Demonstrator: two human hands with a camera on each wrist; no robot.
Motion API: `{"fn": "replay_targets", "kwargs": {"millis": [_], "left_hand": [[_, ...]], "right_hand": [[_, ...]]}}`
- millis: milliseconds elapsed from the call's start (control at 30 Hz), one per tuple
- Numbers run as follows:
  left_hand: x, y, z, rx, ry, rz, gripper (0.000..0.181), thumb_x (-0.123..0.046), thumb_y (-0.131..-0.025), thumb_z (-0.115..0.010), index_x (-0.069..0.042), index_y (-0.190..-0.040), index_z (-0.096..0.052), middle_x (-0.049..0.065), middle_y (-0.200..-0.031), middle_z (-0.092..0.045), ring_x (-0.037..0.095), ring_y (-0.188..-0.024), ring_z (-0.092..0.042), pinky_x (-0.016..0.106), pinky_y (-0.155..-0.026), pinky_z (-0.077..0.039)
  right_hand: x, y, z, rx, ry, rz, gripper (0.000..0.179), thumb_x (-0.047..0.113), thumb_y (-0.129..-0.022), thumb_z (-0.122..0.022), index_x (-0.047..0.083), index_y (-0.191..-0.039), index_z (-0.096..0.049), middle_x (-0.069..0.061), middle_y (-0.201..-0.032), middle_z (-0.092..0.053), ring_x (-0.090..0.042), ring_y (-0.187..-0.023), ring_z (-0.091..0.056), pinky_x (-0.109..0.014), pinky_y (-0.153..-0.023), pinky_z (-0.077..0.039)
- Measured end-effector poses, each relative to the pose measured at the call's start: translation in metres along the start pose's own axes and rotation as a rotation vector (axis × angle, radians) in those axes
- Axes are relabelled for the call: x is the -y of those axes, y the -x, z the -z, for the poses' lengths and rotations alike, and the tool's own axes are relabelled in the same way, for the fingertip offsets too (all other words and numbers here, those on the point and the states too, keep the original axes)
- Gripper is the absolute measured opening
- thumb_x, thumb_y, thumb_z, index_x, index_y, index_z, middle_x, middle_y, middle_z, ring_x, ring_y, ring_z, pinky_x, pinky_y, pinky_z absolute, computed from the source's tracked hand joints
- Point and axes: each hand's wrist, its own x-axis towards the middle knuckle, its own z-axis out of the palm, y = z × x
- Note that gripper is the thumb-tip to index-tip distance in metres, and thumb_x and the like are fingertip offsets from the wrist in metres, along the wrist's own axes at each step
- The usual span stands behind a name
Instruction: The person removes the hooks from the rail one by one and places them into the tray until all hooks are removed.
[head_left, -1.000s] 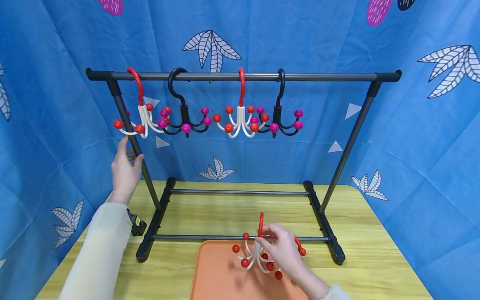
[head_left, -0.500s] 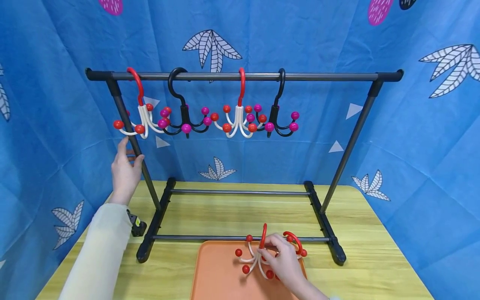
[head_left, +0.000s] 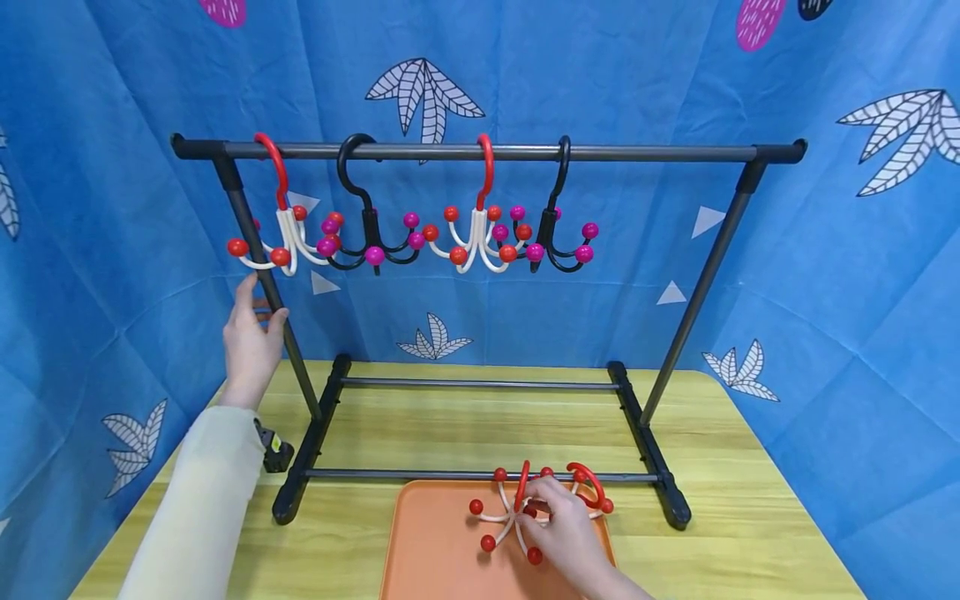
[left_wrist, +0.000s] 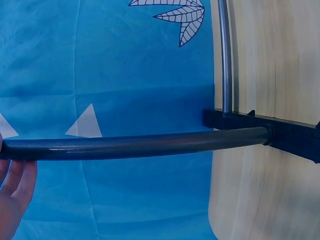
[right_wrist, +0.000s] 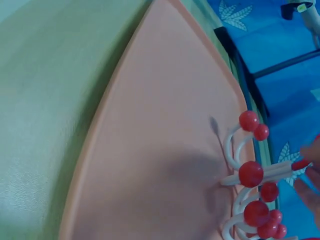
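Note:
My left hand (head_left: 251, 350) holds the left upright (head_left: 300, 367) of a black metal rack, its fingers passing behind the pole in the left wrist view. With my right hand (head_left: 566, 537) I pinch the neck of a swivel hanger (head_left: 522, 487), which has a red hook and curved white arms ending in red balls. It stands upright low over the orange tray (head_left: 431, 558), hook uppermost. A second red-and-white hanger (head_left: 596, 492) sits beside it at the tray's right side, partly hidden by my hand. In the right wrist view the white stem (right_wrist: 275, 171) shows close by my fingertips.
On the rack's top bar (head_left: 427, 152) hang several ball-tipped hangers, red-and-white ones (head_left: 480, 229) alternating with black-and-magenta ones (head_left: 370, 229). The rack's front lower bar (head_left: 360, 474) runs just behind the tray. A blue leaf-printed curtain (head_left: 525, 325) surrounds the wooden table (head_left: 750, 517).
My right hand has lowered the hanger toward the tray, and its arms have turned a little. The two hangers at the right of the bar have swayed slightly. My left hand stays put.

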Motion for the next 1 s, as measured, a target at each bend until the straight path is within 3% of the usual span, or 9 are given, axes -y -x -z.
{"fn": "replay_targets", "kwargs": {"millis": [167,300,400,500,633,733,1000], "left_hand": [[0.0,0.001,0.0,0.002,0.002,0.0,0.058,-0.011,-0.094,-0.048,-0.018,-0.144,-0.019,0.025,-0.123,-0.047,0.039,-0.107,-0.051,0.054,-0.085,-0.045],[0.0,0.001,0.0,0.002,0.0,0.004,0.058,-0.011,-0.094,-0.048,-0.018,-0.144,-0.019,0.024,-0.122,-0.047,0.039,-0.106,-0.051,0.053,-0.085,-0.045],[0.0,0.001,0.0,-0.001,-0.005,-0.006,0.058,-0.012,-0.094,-0.048,-0.017,-0.144,-0.02,0.024,-0.121,-0.048,0.039,-0.105,-0.052,0.053,-0.085,-0.045],[0.0,0.001,-0.001,-0.009,-0.005,-0.017,0.057,-0.013,-0.094,-0.048,-0.017,-0.143,-0.02,0.024,-0.12,-0.049,0.039,-0.104,-0.052,0.053,-0.084,-0.046],[0.0,0.0,-0.002,-0.014,-0.002,-0.026,0.057,-0.012,-0.094,-0.048,-0.016,-0.143,-0.02,0.025,-0.121,-0.048,0.04,-0.104,-0.052,0.053,-0.083,-0.046],[0.001,-0.001,-0.002,-0.015,-0.001,-0.027,0.057,-0.011,-0.093,-0.048,-0.016,-0.143,-0.021,0.025,-0.121,-0.049,0.04,-0.103,-0.053,0.053,-0.083,-0.046],[0.003,0.0,-0.002,-0.017,0.006,-0.021,0.056,-0.012,-0.094,-0.048,-0.017,-0.143,-0.02,0.024,-0.121,-0.048,0.039,-0.103,-0.052,0.052,-0.083,-0.046]], "right_hand": [[0.008,-0.006,0.015,0.002,-0.018,-0.098,0.027,-0.012,-0.07,-0.069,0.01,-0.083,-0.062,0.001,-0.084,-0.061,-0.02,-0.077,-0.067,-0.018,-0.065,-0.053],[0.015,-0.02,0.031,-0.085,0.002,-0.111,0.023,-0.008,-0.071,-0.07,0.012,-0.081,-0.063,0.004,-0.08,-0.062,-0.011,-0.072,-0.066,-0.016,-0.061,-0.052],[0.022,-0.033,0.045,-0.097,0.01,-0.117,0.021,-0.003,-0.074,-0.07,0.015,-0.082,-0.063,0.006,-0.079,-0.061,-0.004,-0.068,-0.062,-0.018,-0.06,-0.052],[0.029,-0.047,0.058,-0.092,0.027,-0.054,0.02,-0.001,-0.076,-0.07,0.016,-0.084,-0.062,0.007,-0.079,-0.06,-0.002,-0.068,-0.059,-0.018,-0.06,-0.052],[0.037,-0.069,0.075,-0.133,0.106,0.113,0.017,0.002,-0.077,-0.07,0.014,-0.085,-0.063,0.007,-0.08,-0.06,-0.002,-0.068,-0.059,-0.02,-0.061,-0.052],[0.042,-0.087,0.087,-0.169,0.149,0.194,0.013,0.002,-0.078,-0.069,0.011,-0.085,-0.063,0.006,-0.081,-0.061,-0.004,-0.068,-0.059,-0.02,-0.062,-0.052],[0.06,-0.138,0.118,-0.258,0.169,0.236,0.008,0.013,-0.082,-0.067,0.009,-0.089,-0.065,0.001,-0.086,-0.063,-0.009,-0.073,-0.061,-0.021,-0.065,-0.053]]}}
